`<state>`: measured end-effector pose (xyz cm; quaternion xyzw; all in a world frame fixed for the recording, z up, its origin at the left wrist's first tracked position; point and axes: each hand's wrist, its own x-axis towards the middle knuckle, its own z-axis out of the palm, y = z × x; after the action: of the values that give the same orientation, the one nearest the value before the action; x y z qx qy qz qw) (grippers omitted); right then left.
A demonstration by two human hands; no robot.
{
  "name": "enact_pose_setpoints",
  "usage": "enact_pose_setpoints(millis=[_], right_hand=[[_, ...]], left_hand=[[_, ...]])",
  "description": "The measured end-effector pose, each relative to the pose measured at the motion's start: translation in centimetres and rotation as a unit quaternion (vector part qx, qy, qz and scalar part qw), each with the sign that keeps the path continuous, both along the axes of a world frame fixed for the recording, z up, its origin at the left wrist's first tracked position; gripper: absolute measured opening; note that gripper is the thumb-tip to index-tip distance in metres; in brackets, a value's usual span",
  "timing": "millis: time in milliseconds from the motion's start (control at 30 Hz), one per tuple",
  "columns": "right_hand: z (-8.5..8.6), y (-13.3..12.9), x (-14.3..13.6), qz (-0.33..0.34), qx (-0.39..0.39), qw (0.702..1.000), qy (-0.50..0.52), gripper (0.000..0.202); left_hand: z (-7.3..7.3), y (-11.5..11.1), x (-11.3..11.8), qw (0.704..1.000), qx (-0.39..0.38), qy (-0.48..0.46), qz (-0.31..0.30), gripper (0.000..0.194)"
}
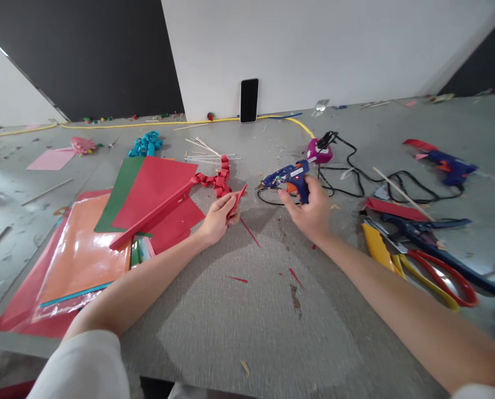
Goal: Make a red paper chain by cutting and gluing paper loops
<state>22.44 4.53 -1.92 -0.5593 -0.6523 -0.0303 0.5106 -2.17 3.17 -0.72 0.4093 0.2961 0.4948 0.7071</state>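
Note:
In my left hand [221, 216] a small piece of red paper [237, 200] is pinched between thumb and fingers, its pointed end up. Just behind that hand lies a chain of linked red paper loops [218, 180]. My right hand [312, 209] is around the handle of a blue glue gun [291, 174] with an orange trigger; the thumb is on the near side and the fingers are partly hidden behind the handle. The gun's nozzle points left, low over the table. Thin red paper scraps [251, 233] lie between and below my hands.
Red sheets [156, 188], a green sheet [123, 194] and a plastic-wrapped orange pack [89, 238] lie left. Black cords run from a purple socket [320, 151]. Scissors [442, 271] and a second glue gun [450, 166] lie right. A phone [249, 101] leans on the wall.

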Motion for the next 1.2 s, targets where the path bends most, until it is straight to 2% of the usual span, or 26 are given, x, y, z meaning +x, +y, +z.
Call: enact_pose_setpoints(millis=[400,833,1200], right_hand=[[0.11,-0.42,-0.51,0.036,0.046,0.997,-0.055,0.035],[-0.03,-0.34,-0.45,0.043,0.019,0.997,-0.063,0.037],[0.11,-0.44,-0.71,0.036,0.011,0.998,-0.053,0.038]], left_hand=[[0.22,-0.04,-0.1,0.999,-0.033,-0.024,-0.006,0.034],[0.01,0.08,-0.12,0.999,-0.015,-0.027,-0.012,0.037],[0.23,-0.06,-0.06,0.999,-0.031,-0.023,-0.006,0.034]])
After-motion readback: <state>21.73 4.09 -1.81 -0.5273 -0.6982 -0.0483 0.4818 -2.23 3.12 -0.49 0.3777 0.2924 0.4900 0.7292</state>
